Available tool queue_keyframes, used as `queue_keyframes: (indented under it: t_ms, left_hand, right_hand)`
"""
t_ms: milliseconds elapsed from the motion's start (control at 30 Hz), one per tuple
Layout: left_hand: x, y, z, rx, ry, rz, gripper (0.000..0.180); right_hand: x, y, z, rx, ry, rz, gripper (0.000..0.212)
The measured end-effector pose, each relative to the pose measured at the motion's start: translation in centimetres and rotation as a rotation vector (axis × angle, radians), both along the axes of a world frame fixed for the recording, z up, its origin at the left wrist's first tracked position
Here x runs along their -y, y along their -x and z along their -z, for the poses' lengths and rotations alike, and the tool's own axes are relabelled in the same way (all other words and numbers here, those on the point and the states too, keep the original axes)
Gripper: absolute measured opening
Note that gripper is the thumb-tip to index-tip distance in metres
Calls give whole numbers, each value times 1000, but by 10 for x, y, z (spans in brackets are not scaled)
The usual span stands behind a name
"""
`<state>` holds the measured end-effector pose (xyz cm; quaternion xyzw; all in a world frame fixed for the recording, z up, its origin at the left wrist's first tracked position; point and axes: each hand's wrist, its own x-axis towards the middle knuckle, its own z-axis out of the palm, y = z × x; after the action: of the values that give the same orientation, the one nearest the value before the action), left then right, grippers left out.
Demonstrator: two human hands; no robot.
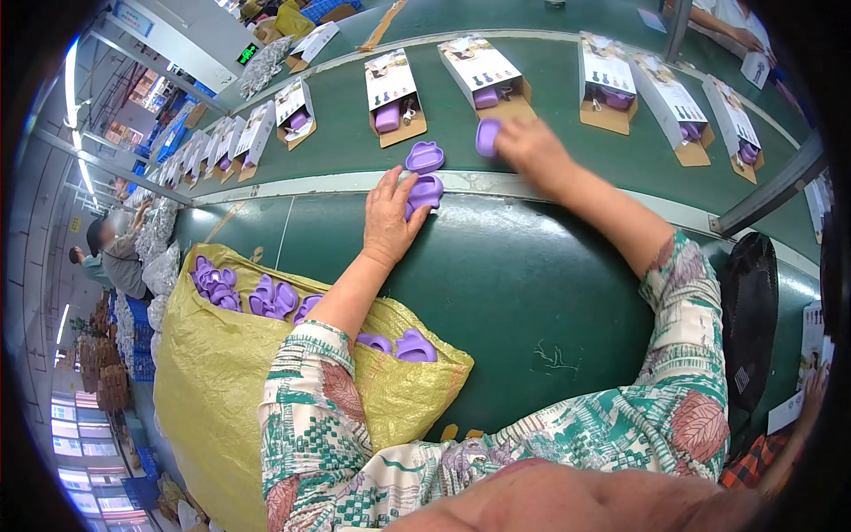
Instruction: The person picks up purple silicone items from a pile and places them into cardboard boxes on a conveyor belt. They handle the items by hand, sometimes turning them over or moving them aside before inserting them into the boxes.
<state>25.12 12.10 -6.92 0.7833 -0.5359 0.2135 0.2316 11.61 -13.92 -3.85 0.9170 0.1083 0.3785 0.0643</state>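
My left hand (pixel 390 217) rests at the near edge of the belt, its fingers and thumb around a shallow purple moulded piece (pixel 425 192). Just beyond lies another purple piece (pixel 425 158), shaped like a small dish with a raised rim. My right hand (pixel 536 155), slightly blurred, grips one more purple piece (pixel 487 137) over the belt, in front of an open white box (pixel 479 62). That box has its brown flap folded out and shows a purple item and a cable inside.
More open boxes (pixel 390 84) with purple contents stand along the green conveyor belt (pixel 341 115). A yellow woven sack (pixel 222 372) of purple pieces leans at my left. A metal post (pixel 771 195) rises at the right, near a black bag (pixel 749 328). Other people work nearby.
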Motion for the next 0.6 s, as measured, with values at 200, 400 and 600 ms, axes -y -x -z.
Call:
queue_keyframes:
  t_ms: [200,400,600]
  left_hand:
    - [5,2,1,-28,-1,40,53]
    - [0,0,-3,-26,2,38,52]
    - [0,2,0,-20,15,24,51]
  right_hand:
    - [77,-42,-12,120,-10,451,12]
    - [-1,-40,4,-5,-107,-83,27]
    - [-29,-48,15,-83,-87,-103,12]
